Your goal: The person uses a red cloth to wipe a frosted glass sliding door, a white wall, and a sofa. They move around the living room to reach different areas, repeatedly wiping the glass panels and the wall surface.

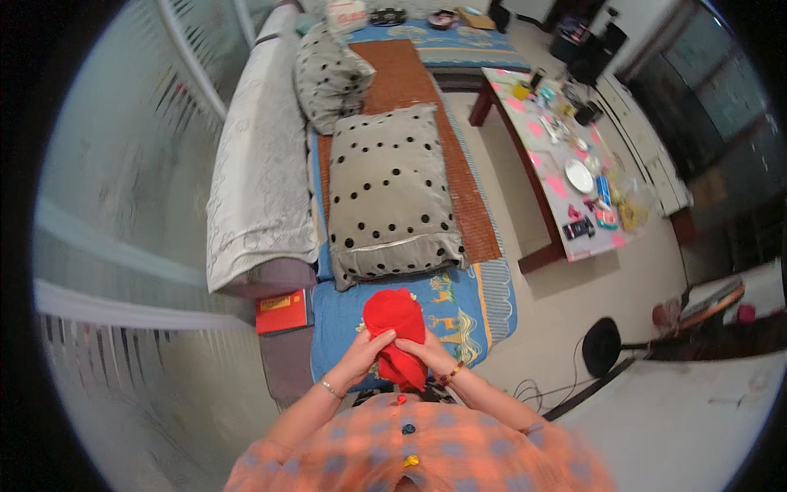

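Note:
Both of my hands grip a bundled red cloth [396,317] in front of my body. My left hand [366,353] holds its left side and my right hand [430,353] its right, with both thumbs on top near the middle. The fingers are mostly hidden under the fabric. Beneath the cloth lies a blue patterned sofa cover [344,326] with deer figures. Just beyond it, a large grey cushion [393,197] with black dots rests flat on a brown woven mat [473,215].
A second dotted cushion [329,80] leans on the lace-covered sofa back [264,154]. A red book or box [281,312] sits at left. The coffee table [553,184] at right bears a white plate [579,176] and a phone-like device [577,229]. A floor fan-like black disc [601,347] and cables [535,390] are nearby.

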Demonstrator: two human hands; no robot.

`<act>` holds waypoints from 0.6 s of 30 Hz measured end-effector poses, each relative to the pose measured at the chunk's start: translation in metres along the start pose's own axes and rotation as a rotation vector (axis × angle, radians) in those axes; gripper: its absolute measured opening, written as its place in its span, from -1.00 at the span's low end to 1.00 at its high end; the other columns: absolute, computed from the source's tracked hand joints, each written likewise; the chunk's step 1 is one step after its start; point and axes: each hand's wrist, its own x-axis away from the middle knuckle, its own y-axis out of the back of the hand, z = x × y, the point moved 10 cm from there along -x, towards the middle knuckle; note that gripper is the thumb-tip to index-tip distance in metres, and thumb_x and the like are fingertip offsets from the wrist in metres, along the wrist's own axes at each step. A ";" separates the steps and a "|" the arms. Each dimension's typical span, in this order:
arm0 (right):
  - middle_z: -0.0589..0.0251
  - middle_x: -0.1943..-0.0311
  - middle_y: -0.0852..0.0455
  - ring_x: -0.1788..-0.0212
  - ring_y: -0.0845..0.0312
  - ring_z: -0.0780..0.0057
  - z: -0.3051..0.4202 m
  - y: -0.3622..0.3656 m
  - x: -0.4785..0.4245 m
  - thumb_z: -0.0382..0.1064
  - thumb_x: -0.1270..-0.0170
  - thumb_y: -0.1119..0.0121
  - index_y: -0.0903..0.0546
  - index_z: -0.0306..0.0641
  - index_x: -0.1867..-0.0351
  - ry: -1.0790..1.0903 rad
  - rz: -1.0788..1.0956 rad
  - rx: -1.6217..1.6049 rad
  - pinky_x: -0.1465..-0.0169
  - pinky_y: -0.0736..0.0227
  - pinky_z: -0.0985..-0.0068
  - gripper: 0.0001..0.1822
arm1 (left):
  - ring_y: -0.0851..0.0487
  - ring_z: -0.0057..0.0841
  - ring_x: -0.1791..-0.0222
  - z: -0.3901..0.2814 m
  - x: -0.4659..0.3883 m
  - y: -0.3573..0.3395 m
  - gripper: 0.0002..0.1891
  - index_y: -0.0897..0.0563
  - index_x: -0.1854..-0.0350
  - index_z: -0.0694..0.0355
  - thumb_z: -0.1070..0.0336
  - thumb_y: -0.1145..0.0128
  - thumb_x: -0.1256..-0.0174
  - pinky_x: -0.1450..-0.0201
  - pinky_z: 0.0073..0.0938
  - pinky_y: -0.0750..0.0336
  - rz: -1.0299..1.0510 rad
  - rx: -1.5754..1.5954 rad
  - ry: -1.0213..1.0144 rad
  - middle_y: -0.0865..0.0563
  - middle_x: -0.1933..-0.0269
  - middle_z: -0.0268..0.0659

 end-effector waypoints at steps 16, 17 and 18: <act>0.22 -0.15 -0.56 -0.12 -0.53 0.41 -0.025 0.021 -0.034 -0.06 -0.30 -0.25 -0.38 -0.28 -0.28 -0.308 0.023 0.042 -0.17 -0.45 0.39 -0.40 | -0.56 -0.68 0.36 -0.056 -0.005 0.147 -0.76 -0.57 0.04 0.15 0.12 -0.06 -0.44 0.32 -0.61 -0.47 -0.459 0.019 -0.215 -0.63 0.27 -0.38; 0.23 -0.14 -0.57 -0.11 -0.53 0.40 -0.028 0.029 -0.038 -0.05 -0.30 -0.24 -0.38 -0.29 -0.28 -0.361 0.020 0.027 -0.16 -0.46 0.38 -0.39 | -0.56 -0.67 0.37 -0.060 0.002 0.166 -0.77 -0.57 0.04 0.16 0.13 -0.05 -0.44 0.32 -0.62 -0.48 -0.521 -0.015 -0.219 -0.63 0.26 -0.37; 0.23 -0.13 -0.58 -0.10 -0.55 0.37 -0.024 0.039 -0.044 -0.02 -0.29 -0.24 -0.39 -0.28 -0.26 -0.346 0.021 0.000 -0.13 -0.49 0.36 -0.40 | -0.56 -0.65 0.35 -0.059 0.008 0.182 -0.76 -0.55 0.01 0.16 0.14 -0.06 -0.43 0.30 -0.62 -0.49 -0.579 -0.018 -0.205 -0.63 0.22 -0.37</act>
